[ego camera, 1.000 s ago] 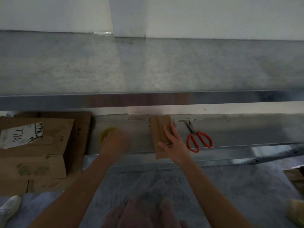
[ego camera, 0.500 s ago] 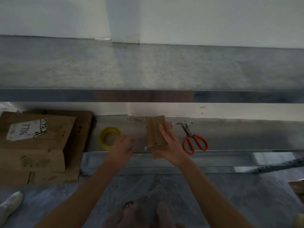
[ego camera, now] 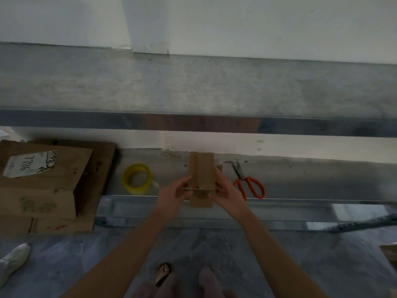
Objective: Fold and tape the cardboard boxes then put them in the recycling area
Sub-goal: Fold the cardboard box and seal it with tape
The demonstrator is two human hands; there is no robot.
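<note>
Head view has you holding the small cardboard box (ego camera: 201, 177) in both hands, right over the front edge of the lower metal shelf (ego camera: 300, 181), which sits under the steel worktop (ego camera: 193, 87). Your right hand (ego camera: 228, 190) cups the box's right side with the fingers curled round it, so that grip is closed on the cardboard. Your left hand (ego camera: 174, 195) is at the lower left edge, thumb and fingertips pinching it, so that grip has the box too. The box lies long-ways, pointing away from you toward the wall, and a bit of cardboard sticks out at the near end below your hands.

On the shelf, the yellow tape roll (ego camera: 137, 179) lies to the left of the box, near your left hand but not touching it. The orange-handled scissors (ego camera: 250, 186) lie just right of your right hand, blades toward the wall.

Far left there's a stack of bigger cardboard boxes (ego camera: 43, 190), the top one with a white handwritten label. On the floor (ego camera: 300, 265) a white shoe (ego camera: 12, 261) pokes in at the bottom left corner, and a sandalled foot (ego camera: 163, 274) shows between your forearms.
</note>
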